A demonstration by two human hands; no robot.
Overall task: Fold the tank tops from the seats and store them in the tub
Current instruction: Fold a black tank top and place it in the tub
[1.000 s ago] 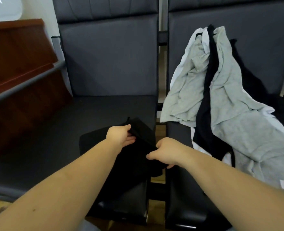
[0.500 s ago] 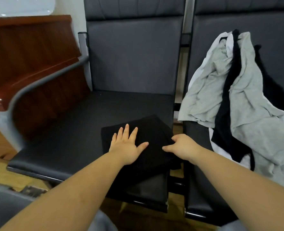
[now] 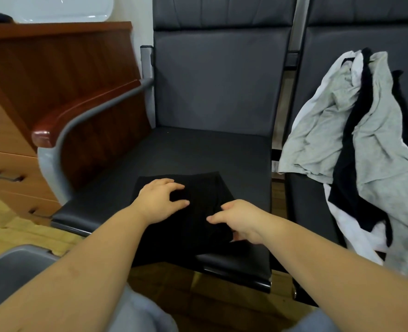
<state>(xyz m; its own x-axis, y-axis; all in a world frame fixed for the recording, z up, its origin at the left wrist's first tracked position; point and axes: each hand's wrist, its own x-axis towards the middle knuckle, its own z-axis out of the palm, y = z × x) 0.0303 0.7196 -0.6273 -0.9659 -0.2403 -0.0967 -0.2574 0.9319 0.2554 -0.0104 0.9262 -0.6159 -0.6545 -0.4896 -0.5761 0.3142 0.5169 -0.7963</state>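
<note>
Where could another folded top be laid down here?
The left seat is bare behind the folded black tank top, up to the backrest, and beside it toward the wooden armrest. The right seat is crowded by the heap of unfolded tank tops.

under the fingers [image 3: 174, 186] of both hands lies a plain black tank top [image 3: 193, 221] on a dark grey seat [image 3: 198, 152]. to the right of the fingers, a pile of tank tops [image 3: 370, 149] mixes light grey, black and white. left of them, a reddish-brown wooden armrest [image 3: 61, 123] tops a grey frame.
</note>
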